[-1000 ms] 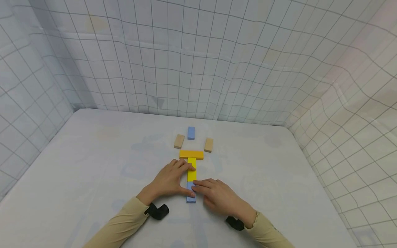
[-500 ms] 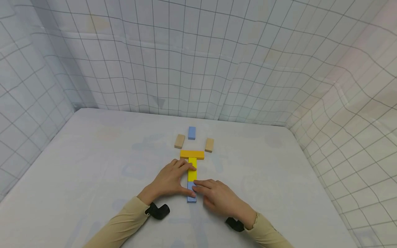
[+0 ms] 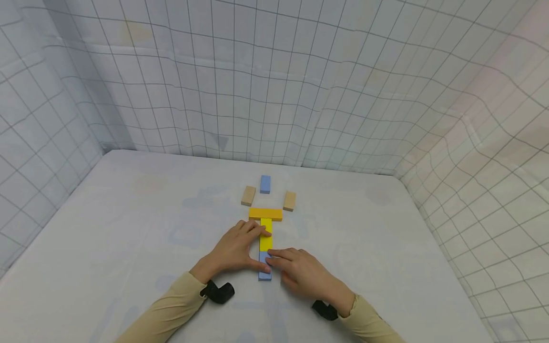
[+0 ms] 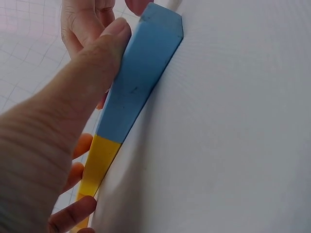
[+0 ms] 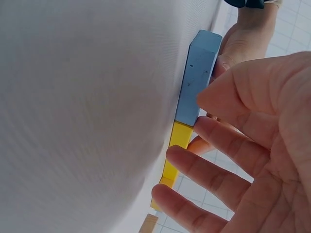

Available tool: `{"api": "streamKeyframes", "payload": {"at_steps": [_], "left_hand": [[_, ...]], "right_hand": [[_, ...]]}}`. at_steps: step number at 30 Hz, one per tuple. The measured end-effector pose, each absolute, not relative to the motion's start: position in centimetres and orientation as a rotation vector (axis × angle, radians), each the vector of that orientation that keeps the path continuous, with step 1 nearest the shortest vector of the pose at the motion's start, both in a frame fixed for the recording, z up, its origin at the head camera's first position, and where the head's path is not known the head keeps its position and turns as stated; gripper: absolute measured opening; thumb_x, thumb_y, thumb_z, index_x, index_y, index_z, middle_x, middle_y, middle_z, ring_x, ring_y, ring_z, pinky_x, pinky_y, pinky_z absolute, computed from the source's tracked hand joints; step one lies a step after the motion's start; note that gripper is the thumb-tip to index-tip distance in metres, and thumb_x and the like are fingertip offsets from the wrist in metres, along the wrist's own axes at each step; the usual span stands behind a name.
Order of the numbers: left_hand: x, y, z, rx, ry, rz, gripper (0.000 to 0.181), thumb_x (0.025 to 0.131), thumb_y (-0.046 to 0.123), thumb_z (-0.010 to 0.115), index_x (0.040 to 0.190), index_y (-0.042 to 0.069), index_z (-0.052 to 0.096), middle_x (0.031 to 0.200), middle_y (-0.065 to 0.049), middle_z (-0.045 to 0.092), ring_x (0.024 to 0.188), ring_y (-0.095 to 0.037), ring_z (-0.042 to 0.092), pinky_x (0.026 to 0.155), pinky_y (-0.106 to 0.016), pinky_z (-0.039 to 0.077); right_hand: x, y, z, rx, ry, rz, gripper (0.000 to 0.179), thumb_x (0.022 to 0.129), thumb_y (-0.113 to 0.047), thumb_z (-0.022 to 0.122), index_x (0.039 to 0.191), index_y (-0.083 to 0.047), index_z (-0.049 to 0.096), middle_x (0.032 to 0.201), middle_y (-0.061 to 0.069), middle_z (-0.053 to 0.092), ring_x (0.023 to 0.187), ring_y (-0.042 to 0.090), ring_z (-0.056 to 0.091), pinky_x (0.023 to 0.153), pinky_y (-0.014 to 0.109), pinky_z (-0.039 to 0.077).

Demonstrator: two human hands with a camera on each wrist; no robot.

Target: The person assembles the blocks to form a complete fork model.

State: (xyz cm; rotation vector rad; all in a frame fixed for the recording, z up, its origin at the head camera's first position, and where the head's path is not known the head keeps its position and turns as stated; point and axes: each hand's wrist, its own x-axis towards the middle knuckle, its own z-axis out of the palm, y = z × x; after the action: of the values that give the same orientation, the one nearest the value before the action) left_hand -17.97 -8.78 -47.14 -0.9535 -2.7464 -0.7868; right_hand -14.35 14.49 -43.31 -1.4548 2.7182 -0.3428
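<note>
A blue block (image 3: 264, 276), a yellow block (image 3: 265, 244) and a crosswise orange block (image 3: 266, 214) lie end to end in a T on the table. My left hand (image 3: 233, 247) spans the stem from the left. Its thumb (image 4: 114, 41) rests on the top of the blue block (image 4: 133, 80), and its fingers reach over the yellow one. From the right, my right hand (image 3: 305, 274) touches the stem near the blue-yellow joint with extended fingertips. In the right wrist view those fingers (image 5: 209, 174) are spread along the blocks' side.
Beyond the orange block lie a light wooden block (image 3: 248, 196) on the left, another wooden block (image 3: 289, 201) on the right and a second blue block (image 3: 265, 184) between and behind them. A white cloth covers the table (image 3: 364, 238); grid-patterned curtains (image 3: 266, 85) hang around it.
</note>
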Motion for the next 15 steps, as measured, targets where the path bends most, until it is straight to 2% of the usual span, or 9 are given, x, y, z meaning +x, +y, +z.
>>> {"api": "streamKeyframes", "payload": {"at_steps": [15], "left_hand": [[-17.94,-8.81,-47.06,-0.968,-2.767,-0.790,0.086,0.060,0.082,0.061,0.121,0.021,0.059,0.108,0.004,0.046,0.093,-0.016,0.040,0.077,-0.031,0.038]], "right_hand": [[-14.79,14.61,-43.46,-1.504,2.715,-0.351,0.041,0.089,-0.007,0.060,0.129,-0.014,0.060,0.136,-0.001,0.051,0.121,0.015,0.048,0.093,0.037,0.043]]}}
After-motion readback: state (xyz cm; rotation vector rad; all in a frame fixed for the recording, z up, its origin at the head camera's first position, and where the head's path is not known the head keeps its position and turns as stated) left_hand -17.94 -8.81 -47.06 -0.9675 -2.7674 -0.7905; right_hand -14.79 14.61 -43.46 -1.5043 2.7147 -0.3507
